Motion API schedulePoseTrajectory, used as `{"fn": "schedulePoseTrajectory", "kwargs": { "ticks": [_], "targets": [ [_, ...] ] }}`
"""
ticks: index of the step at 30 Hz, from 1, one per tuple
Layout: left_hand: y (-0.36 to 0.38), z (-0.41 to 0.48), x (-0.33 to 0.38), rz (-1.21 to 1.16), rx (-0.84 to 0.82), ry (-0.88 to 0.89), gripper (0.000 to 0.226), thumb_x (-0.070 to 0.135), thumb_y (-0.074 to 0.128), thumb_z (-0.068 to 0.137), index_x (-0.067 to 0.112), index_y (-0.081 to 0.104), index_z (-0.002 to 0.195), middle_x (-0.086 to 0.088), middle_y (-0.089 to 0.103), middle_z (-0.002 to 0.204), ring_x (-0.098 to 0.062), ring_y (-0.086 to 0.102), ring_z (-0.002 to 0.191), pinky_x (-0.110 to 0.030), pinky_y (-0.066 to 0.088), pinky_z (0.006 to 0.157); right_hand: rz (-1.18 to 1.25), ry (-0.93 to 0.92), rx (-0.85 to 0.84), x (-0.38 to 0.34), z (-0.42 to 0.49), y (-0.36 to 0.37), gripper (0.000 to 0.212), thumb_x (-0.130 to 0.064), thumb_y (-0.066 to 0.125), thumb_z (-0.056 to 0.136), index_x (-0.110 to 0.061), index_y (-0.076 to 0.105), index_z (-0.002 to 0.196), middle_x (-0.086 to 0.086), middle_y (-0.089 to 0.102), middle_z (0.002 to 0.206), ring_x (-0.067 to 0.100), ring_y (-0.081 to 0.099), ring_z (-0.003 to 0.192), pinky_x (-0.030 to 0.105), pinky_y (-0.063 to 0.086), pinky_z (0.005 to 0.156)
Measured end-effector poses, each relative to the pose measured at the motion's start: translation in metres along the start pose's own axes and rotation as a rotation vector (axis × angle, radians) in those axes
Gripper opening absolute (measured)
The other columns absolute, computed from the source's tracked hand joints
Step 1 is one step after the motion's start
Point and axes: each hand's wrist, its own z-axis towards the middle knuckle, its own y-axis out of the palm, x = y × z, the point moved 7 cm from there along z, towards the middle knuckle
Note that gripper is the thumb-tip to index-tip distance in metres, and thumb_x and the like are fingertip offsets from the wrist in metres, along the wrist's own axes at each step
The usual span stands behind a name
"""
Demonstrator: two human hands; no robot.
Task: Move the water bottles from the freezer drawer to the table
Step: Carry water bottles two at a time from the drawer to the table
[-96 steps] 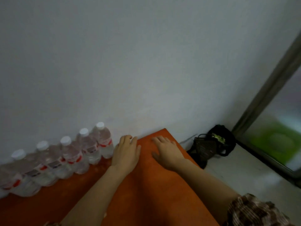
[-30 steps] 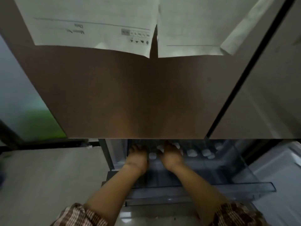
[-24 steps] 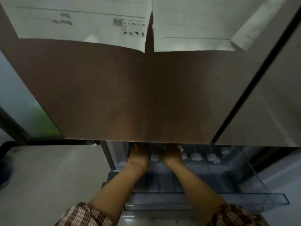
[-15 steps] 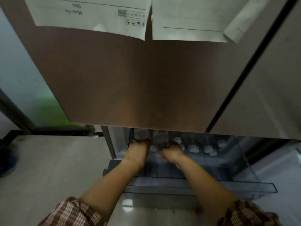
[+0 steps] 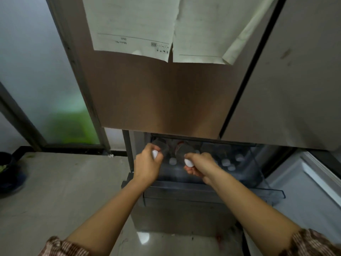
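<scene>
The left bottle (image 5: 160, 145) and the right bottle (image 5: 185, 150) are both in hand, each taken at the neck by its white cap; my left grip (image 5: 147, 164) is curled round the first, my right grip (image 5: 200, 165) round the second. Each long axis runs from the cap at the grip away from me; the bodies point in under the lower edge of the fridge door (image 5: 162, 98). I judge the pull must come back toward me before any turn, or a base may catch that edge. Both hang over the left end of the open freezer drawer (image 5: 275, 192); whether their bases are out of it I cannot tell. The other bottles (image 5: 226, 162) stand caps-up further right, nearer my right grip; the desk is out of view.
</scene>
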Motion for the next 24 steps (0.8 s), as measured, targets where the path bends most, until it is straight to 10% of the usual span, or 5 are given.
{"fn": "schedulePoseTrajectory", "kwargs": {
  "ticks": [5, 13, 24],
  "targets": [
    [-0.038, -0.020, 0.000, -0.127, 0.056, -0.081, 0.006, 0.021, 0.055, 0.089, 0.021, 0.061, 0.091, -0.011, 0.071, 0.084, -0.026, 0.070, 0.068, -0.037, 0.059, 0.068, 0.044, -0.007, 0.036, -0.009, -0.029, -0.014, 0.035, -0.018, 0.063, 0.089, 0.006, 0.054, 0.112, 0.020, 0.064, 0.087, 0.017, 0.061, 0.053, 0.020, 0.049, 0.039],
    [-0.127, -0.079, 0.003, -0.107, 0.083, 0.035, 0.009, 0.023, 0.055, 0.091, 0.021, 0.064, 0.091, -0.006, 0.067, 0.086, -0.022, 0.069, 0.066, -0.040, 0.062, 0.063, -0.397, -0.336, 0.189, -0.059, -0.124, -0.002, 0.039, -0.030, 0.061, 0.084, 0.000, 0.066, 0.059, 0.012, 0.068, 0.051, 0.021, 0.064, 0.046, 0.028, 0.053, 0.053],
    [-0.332, -0.229, -0.060, 0.208, 0.282, 0.088, 0.013, 0.033, 0.054, 0.086, 0.028, 0.066, 0.090, -0.005, 0.071, 0.080, -0.024, 0.070, 0.067, -0.039, 0.056, 0.075, -0.627, -0.893, 0.046, -0.089, -0.313, 0.168, 0.034, -0.038, 0.064, 0.071, -0.005, 0.070, 0.070, 0.013, 0.069, 0.064, 0.027, 0.069, 0.063, 0.049, 0.059, 0.061]
  ]
}}
